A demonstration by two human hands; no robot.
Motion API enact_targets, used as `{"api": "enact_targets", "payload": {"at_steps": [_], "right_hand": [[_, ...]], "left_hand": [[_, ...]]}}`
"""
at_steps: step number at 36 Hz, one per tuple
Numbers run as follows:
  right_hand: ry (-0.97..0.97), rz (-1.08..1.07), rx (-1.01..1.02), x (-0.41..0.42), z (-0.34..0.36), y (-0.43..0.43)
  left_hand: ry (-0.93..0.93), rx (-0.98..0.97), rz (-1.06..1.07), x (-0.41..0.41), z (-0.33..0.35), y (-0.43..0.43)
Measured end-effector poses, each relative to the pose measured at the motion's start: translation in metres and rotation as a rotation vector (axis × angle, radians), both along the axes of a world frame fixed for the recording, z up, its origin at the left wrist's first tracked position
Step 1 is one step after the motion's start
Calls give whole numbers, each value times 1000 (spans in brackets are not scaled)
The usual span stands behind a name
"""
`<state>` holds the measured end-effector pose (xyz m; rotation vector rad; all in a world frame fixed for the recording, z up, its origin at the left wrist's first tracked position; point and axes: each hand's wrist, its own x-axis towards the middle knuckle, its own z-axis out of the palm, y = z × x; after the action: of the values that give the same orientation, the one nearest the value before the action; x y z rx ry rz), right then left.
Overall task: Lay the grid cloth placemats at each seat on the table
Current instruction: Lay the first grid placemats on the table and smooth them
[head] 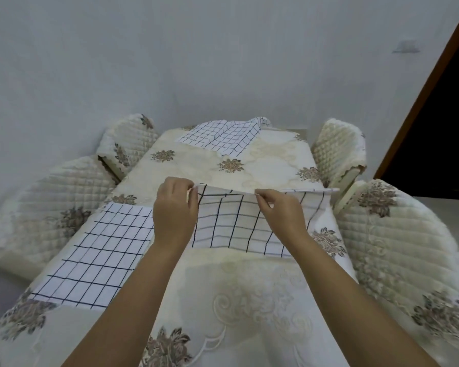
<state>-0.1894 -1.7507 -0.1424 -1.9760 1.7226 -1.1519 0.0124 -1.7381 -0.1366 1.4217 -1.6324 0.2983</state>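
Observation:
I hold a white placemat with a dark grid (236, 223) by its far edge, above the right middle of the table. My left hand (174, 210) pinches the edge's left end. My right hand (278, 210) pinches the edge further right. The cloth hangs down towards me, its near edge resting on the table. A second grid placemat (96, 260) lies flat on the near left side of the table. A rumpled pile of grid cloth (223, 137) sits at the far end.
The table (186, 160) wears a cream embroidered cover with brown flowers. Quilted cream chairs stand at the left (37, 207), far left (127, 144), far right (339, 147) and right (398, 245). A grey wall is behind; a dark doorway (440, 133) at right.

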Motion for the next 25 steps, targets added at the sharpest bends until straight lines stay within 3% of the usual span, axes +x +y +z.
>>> {"api": "enact_targets", "payload": {"at_steps": [5,10,17,25], "right_hand": [[52,-11,7,1,-6,8],[185,67,461,-3,-42,14],[47,198,998,-6,-101,40],[-120,271,1223,-5,-127,60]], "left_hand": [[140,100,29,1,-22,4],[314,525,16,4,-72,18],[336,987,48,8,-137,54],[510,1155,85,7,-172,78]]}}
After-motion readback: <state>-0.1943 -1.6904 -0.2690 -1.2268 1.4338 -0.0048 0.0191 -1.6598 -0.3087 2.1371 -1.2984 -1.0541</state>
